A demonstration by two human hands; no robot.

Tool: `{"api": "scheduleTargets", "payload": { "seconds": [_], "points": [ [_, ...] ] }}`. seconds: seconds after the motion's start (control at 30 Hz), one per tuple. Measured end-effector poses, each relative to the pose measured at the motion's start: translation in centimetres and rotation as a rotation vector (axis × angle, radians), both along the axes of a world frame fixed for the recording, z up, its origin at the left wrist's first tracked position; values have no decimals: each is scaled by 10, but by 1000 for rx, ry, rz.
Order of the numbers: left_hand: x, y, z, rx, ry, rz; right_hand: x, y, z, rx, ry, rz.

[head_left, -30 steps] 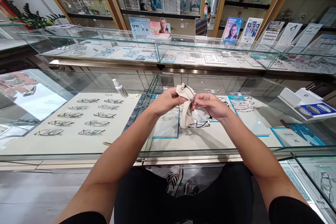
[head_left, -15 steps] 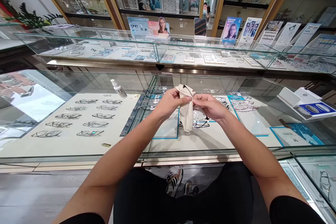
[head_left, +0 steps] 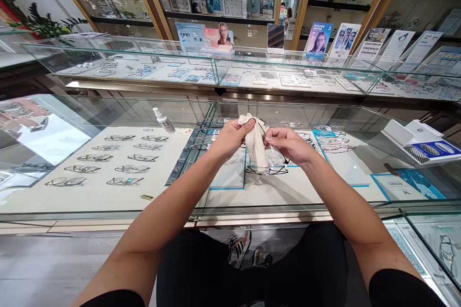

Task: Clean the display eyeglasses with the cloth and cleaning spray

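Over the glass counter, my left hand (head_left: pixel 230 138) pinches a cream cleaning cloth (head_left: pixel 256 146) between thumb and fingers, and the cloth's loose end hangs down. Close on its right, my right hand (head_left: pixel 290 145) is closed on a pair of eyeglasses (head_left: pixel 286 159), with a dark curved end showing below the fingers. Most of that frame is hidden behind the cloth and my fingers. Beneath my hands, a dark-rimmed pair of glasses (head_left: pixel 267 170) lies in the display case.
Rows of glasses (head_left: pixel 132 157) fill the case on the left. A white spray bottle (head_left: pixel 163 121) stands beyond them. At the right are an open white box (head_left: pixel 419 141) and a blue-edged card (head_left: pixel 406 184). Another glass showcase (head_left: pixel 216 72) runs across the back.
My left thumb and fingers have shifted up along the cloth, and its hanging end has swung slightly right. My right hand stays nearly in place.
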State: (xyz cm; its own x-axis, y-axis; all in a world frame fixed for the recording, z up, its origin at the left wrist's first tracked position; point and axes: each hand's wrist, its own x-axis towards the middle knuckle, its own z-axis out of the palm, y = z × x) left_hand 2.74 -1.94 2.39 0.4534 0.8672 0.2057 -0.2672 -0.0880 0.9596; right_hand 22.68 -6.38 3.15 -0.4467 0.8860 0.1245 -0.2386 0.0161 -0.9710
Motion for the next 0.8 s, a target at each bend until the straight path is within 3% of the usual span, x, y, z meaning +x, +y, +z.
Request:
{"api": "scheduleTargets", "payload": {
  "seconds": [0.2, 0.37, 0.53, 0.8],
  "points": [
    [-2, 5, 0, -23, -58, 10, 13, 4, 7, 57, 86, -183],
    [5, -1, -7, -19, 32, -91, 15, 7, 8, 112, 145, -339],
    [14, -12, -13, -3, 58, -189, 4, 6, 4, 95, 167, -354],
    [19, -15, -17, -59, -3, -212, -6, 8, -7, 53, 221, -354]
  ]
}}
